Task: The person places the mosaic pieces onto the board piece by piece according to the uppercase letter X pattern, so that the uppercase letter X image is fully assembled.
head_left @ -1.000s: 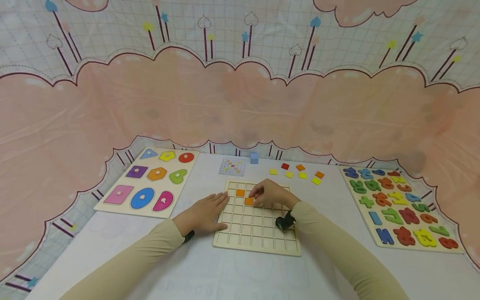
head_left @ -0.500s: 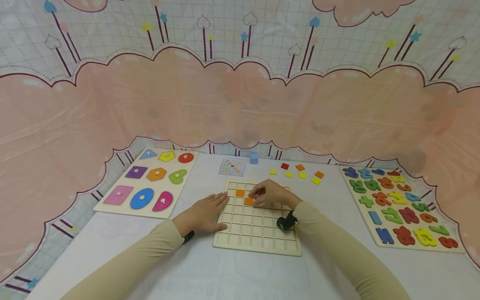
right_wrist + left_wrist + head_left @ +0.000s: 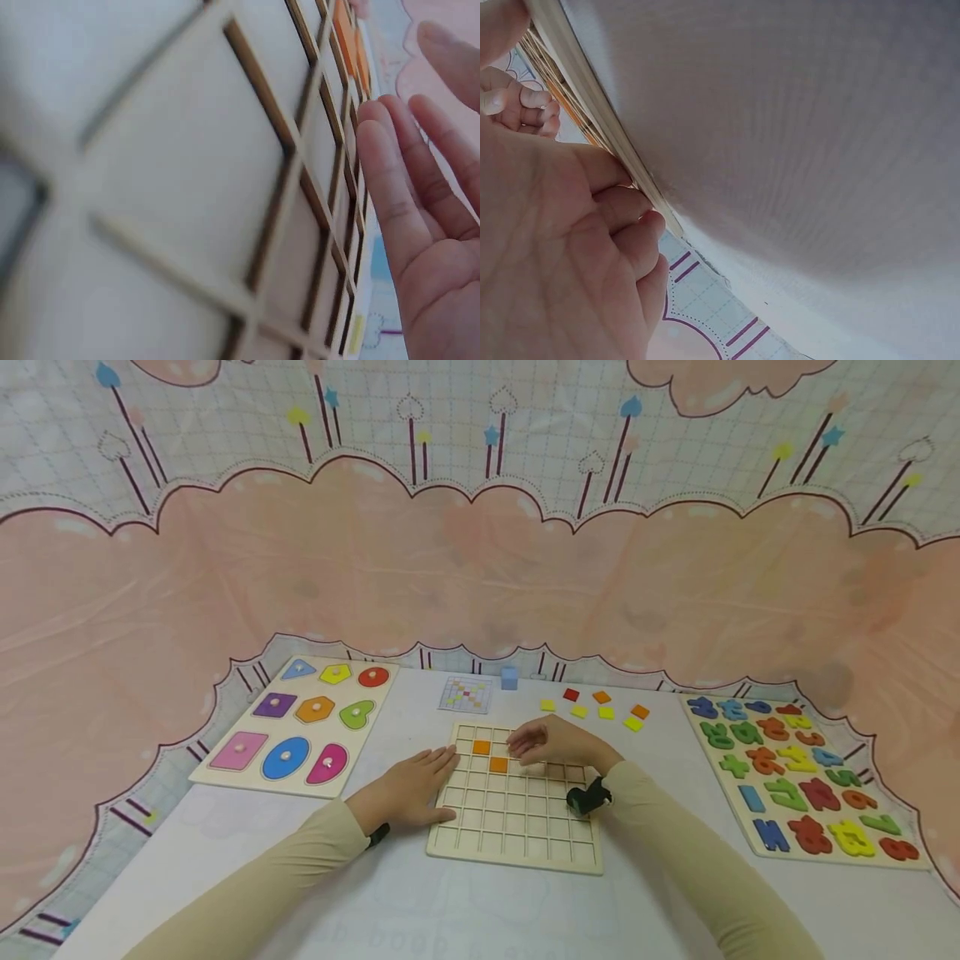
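A wooden grid board lies flat in front of the person in the head view. Two orange square tiles sit in its cells near the top left, one diagonally below the other. My left hand rests along the board's left edge with its fingers extended; the left wrist view shows fingertips touching the wooden rim. Over the upper right of the grid hovers my right hand, just right of the tiles. Its fingers look loosely extended in the right wrist view, with nothing between them and the thumb.
Behind the board lie a patterned grid card, a blue cube and several loose tiles, including a red one and yellow ones. A shape puzzle stands left, a character puzzle right.
My right hand has let go of the lower orange tile and moved slightly right and away from it. The tile stays in its cell. My left hand has not moved.
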`<state>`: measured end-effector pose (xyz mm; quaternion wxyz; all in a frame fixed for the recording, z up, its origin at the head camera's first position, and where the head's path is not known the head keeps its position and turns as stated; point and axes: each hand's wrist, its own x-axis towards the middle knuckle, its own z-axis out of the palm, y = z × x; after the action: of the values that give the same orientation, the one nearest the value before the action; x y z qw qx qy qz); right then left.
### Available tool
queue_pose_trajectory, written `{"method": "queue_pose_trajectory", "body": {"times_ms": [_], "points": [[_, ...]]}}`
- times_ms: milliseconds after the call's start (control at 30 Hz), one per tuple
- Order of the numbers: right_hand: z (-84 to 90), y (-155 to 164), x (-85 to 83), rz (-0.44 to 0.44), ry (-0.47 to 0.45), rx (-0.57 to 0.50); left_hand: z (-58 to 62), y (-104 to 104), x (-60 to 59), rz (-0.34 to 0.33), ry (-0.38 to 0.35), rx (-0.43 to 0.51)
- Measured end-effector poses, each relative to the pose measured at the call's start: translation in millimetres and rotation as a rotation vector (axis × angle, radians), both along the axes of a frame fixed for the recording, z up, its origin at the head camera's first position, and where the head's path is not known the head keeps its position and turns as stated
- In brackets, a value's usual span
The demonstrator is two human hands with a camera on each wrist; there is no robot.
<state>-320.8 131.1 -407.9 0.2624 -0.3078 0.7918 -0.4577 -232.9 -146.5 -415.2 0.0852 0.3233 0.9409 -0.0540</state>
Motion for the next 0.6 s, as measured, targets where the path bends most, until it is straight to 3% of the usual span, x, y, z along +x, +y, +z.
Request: {"method": "queue_pose_trajectory", "body": {"times_ms": [133,300,600], "points": [[4.9,10.6,-5.8,-0.036,-0.002,-0.031,-0.1,-1.3,1.0,-0.008,0.01,0.0],[12.0,27.3,-17.6,-0.054,0.06,-0.073,2.2,-2.0,2.5,0.0,-0.001,0.009],[25.5,56.4,-39.3,-0.256,0.076,-0.042,2.1,-0.1,3.1,0.002,-0.001,0.005]]}}
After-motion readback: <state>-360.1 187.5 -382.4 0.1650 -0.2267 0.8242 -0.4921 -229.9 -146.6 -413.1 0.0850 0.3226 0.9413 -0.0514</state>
